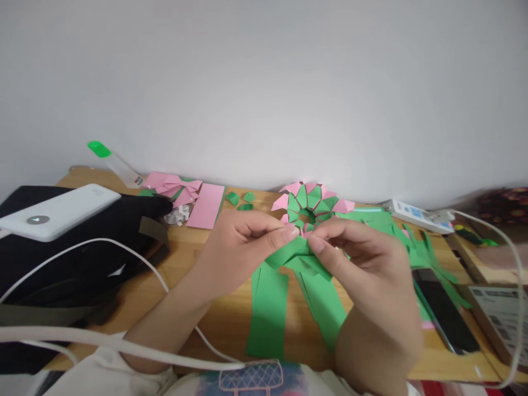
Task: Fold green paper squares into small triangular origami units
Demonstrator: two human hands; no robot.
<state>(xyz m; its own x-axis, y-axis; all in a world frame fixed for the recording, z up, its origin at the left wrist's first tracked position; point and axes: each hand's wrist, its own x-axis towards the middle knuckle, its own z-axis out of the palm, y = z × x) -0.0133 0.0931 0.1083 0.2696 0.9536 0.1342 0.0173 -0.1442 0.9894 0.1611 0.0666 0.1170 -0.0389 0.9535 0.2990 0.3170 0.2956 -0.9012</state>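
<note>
My left hand (pixel 237 253) and my right hand (pixel 367 269) come close together over the middle of the table. Thumb and forefinger of each are pinched on a folded piece of green paper (pixel 295 254). A bit of pink shows between the fingertips; whether it belongs to the held piece I cannot tell. Just behind the hands lies a ring of folded green and pink paper (pixel 302 198), its near side partly hidden by my fingers. Beneath the hands, a green paper strip (pixel 268 316) lies on the left and another green strip (pixel 324 302) slants on the right.
Pink paper (pixel 206 206), scraps and a green-capped glue bottle (pixel 119 168) are at the back left. A white power bank (pixel 61 212) rests on a black bag (pixel 74 264). Rightward are a phone (pixel 445 311), green paper and a power strip (pixel 416 215). White cables (pixel 124 346) cross the front.
</note>
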